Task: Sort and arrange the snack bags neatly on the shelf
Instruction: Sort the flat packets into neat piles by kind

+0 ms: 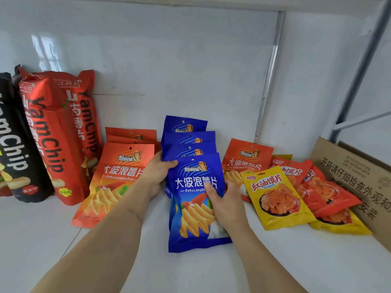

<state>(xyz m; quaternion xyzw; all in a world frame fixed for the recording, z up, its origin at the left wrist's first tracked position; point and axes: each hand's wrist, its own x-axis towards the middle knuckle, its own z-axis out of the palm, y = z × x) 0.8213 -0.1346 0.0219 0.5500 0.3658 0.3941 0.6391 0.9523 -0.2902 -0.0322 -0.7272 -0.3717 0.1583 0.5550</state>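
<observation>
Several blue chip bags (190, 144) lie overlapped in a row on the white shelf (275, 261). The front blue bag (194, 208) is held from both sides. My left hand (157, 176) grips its upper left edge, thumb on the front. My right hand (224, 204) holds its right side, thumb pressed on the front. Left of them lies a stack of orange chip bags (118, 178). To the right sit another orange bag (245, 161), a yellow bag (277, 199) and red bags (317, 191).
Tall red YamChip bags (59, 132) and a black one (19, 149) stand at the far left against the back wall. A cardboard box (359, 178) sits at the right edge beside the shelf's metal uprights (268, 81).
</observation>
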